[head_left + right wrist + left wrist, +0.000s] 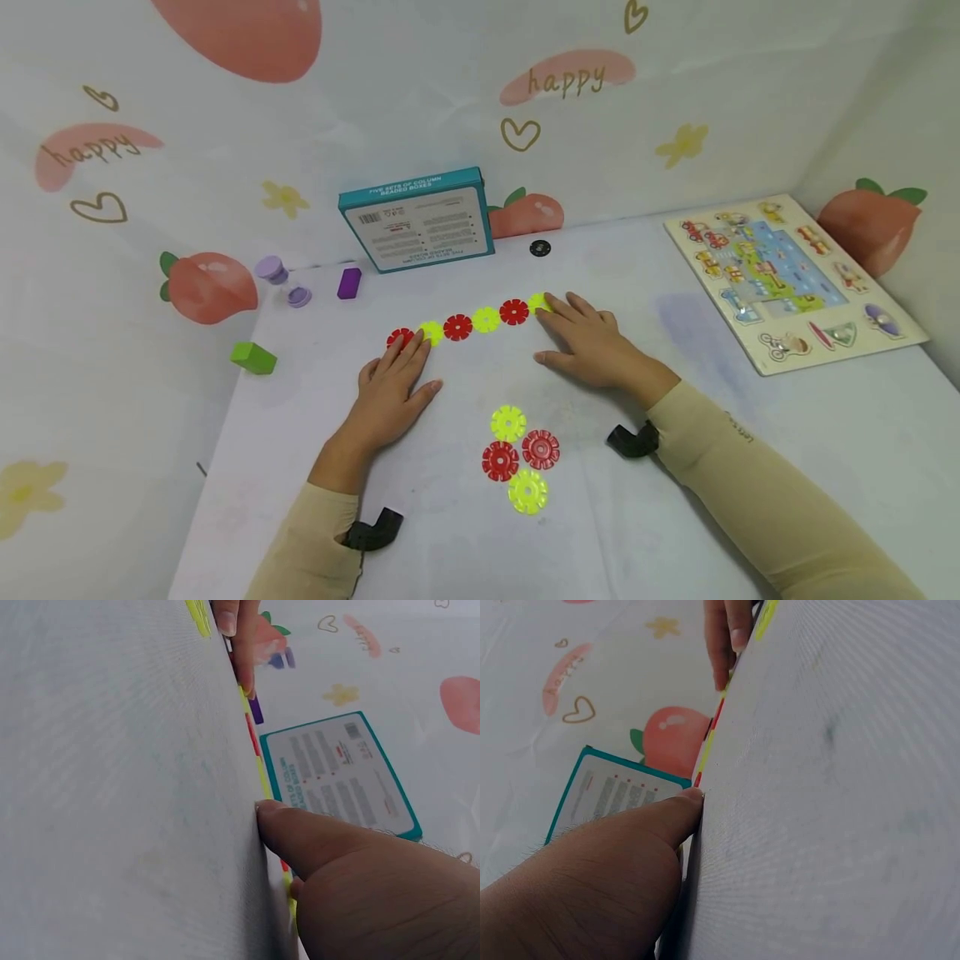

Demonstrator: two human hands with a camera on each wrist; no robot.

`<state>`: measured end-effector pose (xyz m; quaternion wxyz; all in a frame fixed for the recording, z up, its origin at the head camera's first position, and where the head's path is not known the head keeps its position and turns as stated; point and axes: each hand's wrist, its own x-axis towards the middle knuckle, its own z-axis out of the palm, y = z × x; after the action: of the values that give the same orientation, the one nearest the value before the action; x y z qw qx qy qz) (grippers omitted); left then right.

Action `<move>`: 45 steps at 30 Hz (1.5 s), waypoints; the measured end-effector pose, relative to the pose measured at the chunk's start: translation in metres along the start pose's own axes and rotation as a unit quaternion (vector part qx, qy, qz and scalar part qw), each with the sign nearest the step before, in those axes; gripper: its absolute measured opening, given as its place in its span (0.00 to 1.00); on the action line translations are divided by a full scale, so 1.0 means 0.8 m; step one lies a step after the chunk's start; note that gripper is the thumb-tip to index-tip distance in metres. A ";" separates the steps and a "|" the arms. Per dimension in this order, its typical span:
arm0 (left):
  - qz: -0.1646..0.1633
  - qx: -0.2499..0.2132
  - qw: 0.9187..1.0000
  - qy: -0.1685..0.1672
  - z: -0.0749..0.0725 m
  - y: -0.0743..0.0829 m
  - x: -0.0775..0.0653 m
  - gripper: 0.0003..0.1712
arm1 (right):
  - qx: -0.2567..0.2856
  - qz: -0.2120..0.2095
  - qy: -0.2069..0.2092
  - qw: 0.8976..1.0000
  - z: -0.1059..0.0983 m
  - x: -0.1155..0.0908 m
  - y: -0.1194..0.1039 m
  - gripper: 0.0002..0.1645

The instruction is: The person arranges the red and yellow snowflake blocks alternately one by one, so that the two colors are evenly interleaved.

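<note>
Several notched plastic discs, alternately red [457,327] and neon yellow [486,319], lie flat in a row across the white table. My left hand [388,402] rests its outstretched fingertips on the red disc [400,337] and yellow disc [431,333] at the row's left end. At the right end, the extended fingers of my right hand [592,342] touch the last yellow disc [538,302], partly covering it. Nearer to me sits a loose cluster of two yellow discs [528,492] and two red discs [540,450]. Both wrist views show the row edge-on, with each thumb on the tabletop.
A teal-edged box [416,221] stands behind the row, with a black round piece [540,248] to its right. On the left are a purple block [349,283], a lilac hourglass-like object [283,279] and a green block [254,357]. A wooden puzzle board [795,283] lies at right.
</note>
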<state>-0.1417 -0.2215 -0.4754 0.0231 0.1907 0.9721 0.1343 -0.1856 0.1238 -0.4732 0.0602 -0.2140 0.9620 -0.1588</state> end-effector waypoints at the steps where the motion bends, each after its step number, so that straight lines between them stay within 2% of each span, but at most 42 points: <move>1: 0.000 0.001 1.000 0.000 0.000 0.000 0.000 0.43 | 0.001 -0.001 0.001 1.000 0.000 0.000 0.001 0.50; 18: 0.005 0.002 1.000 -0.006 -0.001 0.001 0.001 0.43 | 0.026 -0.004 0.011 1.000 0.001 -0.002 0.006 0.49; 21: 0.002 0.002 1.000 -0.007 -0.001 0.001 0.000 0.43 | 0.053 -0.001 0.023 0.998 0.000 -0.002 0.004 0.51; 24: -0.001 0.002 1.000 -0.007 0.000 0.000 -0.001 0.43 | 0.114 -0.002 0.058 0.992 -0.006 -0.008 -0.002 0.49; 25: -0.002 0.001 1.000 -0.007 0.000 0.000 -0.001 0.43 | 0.148 -0.008 0.074 0.986 -0.009 -0.011 -0.004 0.48; 27: -0.004 0.002 1.000 -0.007 0.001 0.000 -0.001 0.44 | 0.231 -0.029 0.099 0.968 -0.015 -0.021 -0.011 0.42; 29: -0.004 0.001 1.000 -0.007 0.001 -0.001 -0.001 0.44 | 0.330 -0.064 0.100 0.936 -0.020 -0.035 -0.018 0.36; 32: -0.006 0.003 1.000 -0.007 0.000 0.000 0.000 0.44 | 0.468 -0.114 0.051 0.875 -0.020 -0.058 -0.026 0.29; 34: -0.005 0.002 1.000 -0.007 -0.001 0.001 0.000 0.44 | 0.530 -0.132 0.001 0.838 -0.016 -0.075 -0.032 0.27; 35: -0.005 0.003 1.000 -0.008 -0.002 0.001 0.001 0.44 | 0.544 -0.138 -0.021 0.827 -0.013 -0.082 -0.034 0.27; 36: -0.004 0.002 1.000 -0.008 -0.002 0.002 0.001 0.44 | 0.550 -0.140 -0.039 0.822 -0.010 -0.089 -0.036 0.28; 38: -0.003 0.002 1.000 -0.008 -0.003 0.002 0.002 0.44 | 0.541 -0.147 -0.062 0.826 -0.002 -0.099 -0.039 0.28; 39: -0.003 0.002 1.000 -0.009 -0.003 0.002 0.002 0.44 | 0.524 -0.147 -0.068 0.836 0.001 -0.103 -0.041 0.28; 43: -0.007 0.004 1.000 -0.010 -0.003 0.002 0.002 0.44 | 0.381 -0.163 -0.065 0.908 0.013 -0.108 -0.046 0.28; 45: -0.007 0.002 1.000 -0.011 -0.002 0.001 0.001 0.44 | 0.302 -0.177 -0.059 0.935 0.016 -0.109 -0.049 0.27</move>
<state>-0.1427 -0.2208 -0.4734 0.0343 0.1857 0.9734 0.1300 -0.0896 0.1241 -0.4684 0.1492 -0.3615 0.8098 -0.4375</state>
